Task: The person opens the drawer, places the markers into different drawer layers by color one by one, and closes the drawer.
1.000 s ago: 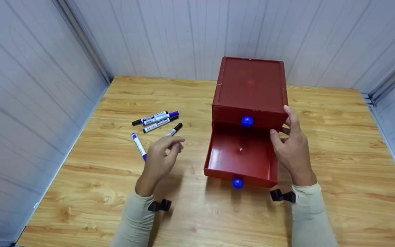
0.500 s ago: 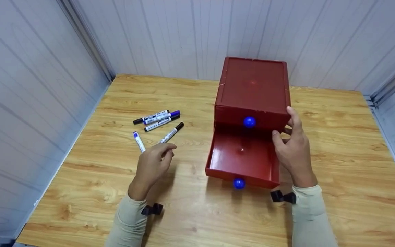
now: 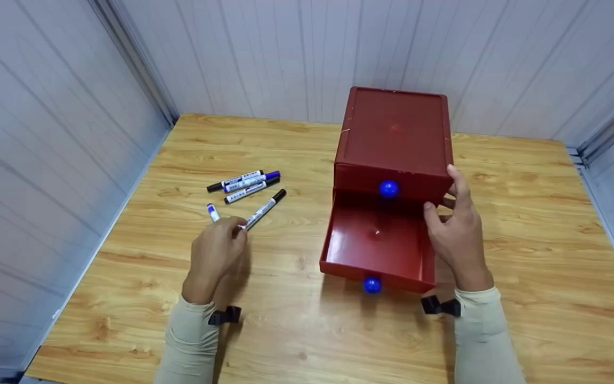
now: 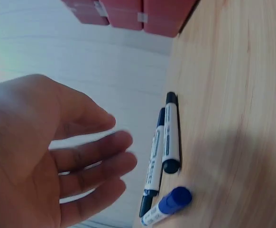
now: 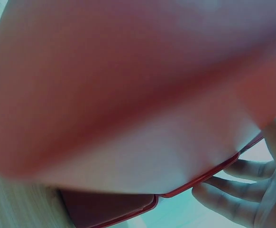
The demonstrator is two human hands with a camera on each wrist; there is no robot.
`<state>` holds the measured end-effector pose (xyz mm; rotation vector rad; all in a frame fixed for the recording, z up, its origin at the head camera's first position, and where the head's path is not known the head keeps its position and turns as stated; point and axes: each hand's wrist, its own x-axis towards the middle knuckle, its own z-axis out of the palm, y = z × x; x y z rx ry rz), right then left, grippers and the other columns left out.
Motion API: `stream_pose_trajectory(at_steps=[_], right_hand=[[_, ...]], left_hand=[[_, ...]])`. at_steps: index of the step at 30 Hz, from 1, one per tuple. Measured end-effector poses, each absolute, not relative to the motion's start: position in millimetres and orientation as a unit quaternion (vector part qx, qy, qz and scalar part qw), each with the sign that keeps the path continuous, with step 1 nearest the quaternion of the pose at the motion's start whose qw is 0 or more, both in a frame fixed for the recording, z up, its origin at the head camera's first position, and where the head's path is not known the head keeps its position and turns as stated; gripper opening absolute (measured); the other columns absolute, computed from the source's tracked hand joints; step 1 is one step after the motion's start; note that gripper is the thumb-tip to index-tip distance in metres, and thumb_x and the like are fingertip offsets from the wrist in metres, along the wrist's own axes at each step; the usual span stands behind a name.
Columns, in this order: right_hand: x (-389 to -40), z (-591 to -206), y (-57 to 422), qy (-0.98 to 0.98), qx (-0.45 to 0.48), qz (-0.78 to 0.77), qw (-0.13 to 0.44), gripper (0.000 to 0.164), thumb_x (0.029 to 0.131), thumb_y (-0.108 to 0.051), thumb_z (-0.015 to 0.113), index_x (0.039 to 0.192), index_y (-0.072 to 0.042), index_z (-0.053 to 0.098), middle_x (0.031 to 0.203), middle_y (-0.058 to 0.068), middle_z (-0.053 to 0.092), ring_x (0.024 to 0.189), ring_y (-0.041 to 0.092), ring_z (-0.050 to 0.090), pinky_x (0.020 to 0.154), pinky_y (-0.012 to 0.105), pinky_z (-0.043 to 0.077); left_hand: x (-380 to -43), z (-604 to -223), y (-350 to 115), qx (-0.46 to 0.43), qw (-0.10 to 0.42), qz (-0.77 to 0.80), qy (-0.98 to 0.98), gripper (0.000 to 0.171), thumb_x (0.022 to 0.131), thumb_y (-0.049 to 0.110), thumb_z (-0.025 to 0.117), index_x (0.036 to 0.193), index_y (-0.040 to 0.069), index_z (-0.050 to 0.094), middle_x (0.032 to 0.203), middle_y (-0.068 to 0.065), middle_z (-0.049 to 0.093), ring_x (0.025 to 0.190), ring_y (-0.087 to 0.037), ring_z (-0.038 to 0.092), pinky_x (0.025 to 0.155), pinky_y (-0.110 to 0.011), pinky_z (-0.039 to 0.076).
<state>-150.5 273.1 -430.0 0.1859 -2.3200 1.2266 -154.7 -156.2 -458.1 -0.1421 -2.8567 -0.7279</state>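
Note:
My left hand [image 3: 216, 250] hovers over the near end of the markers in the head view, its fingers loosely bent. The left wrist view shows nothing between thumb and fingers of that left hand [image 4: 81, 152]. A blue-capped marker [image 3: 213, 212] is partly hidden by this hand, and a black-capped marker [image 3: 264, 210] lies at its fingertips. My right hand [image 3: 459, 234] holds the right front corner of a red drawer box [image 3: 397, 133], thumb at the front and fingers along the side. The lower drawer [image 3: 376, 240] is pulled out, with nothing inside.
Behind the left hand lie several markers close together, among them a blue-and-white marker [image 3: 245, 182]. Blue ball knobs, such as the lower knob [image 3: 372, 285], project from the drawer fronts. Pale panels [image 3: 232, 58] wall in the wooden table [image 3: 296, 330].
My left hand has moved left and down toward the blue-capped marker and the black-capped one. My right hand stays on the red drawer box. The drawer remains pulled out.

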Motion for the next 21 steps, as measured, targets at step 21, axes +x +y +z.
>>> stream_pose_trajectory(at_steps=[21], right_hand=[[-151,-430,274,-0.856,0.071,0.444,0.256,0.071,0.095,-0.008,0.06,0.156,-0.027,0.029,0.13,0.018,0.056,0.104,0.037,0.067,0.075,0.013,0.05]], left_hand=[[-158,-477,-181,0.035,0.006,-0.199,-0.979,0.031,0.093,0.023,0.065,0.119,0.006,0.07,0.104,-0.017,0.063,0.08,-0.031,0.061,0.063,-0.048,0.05]])
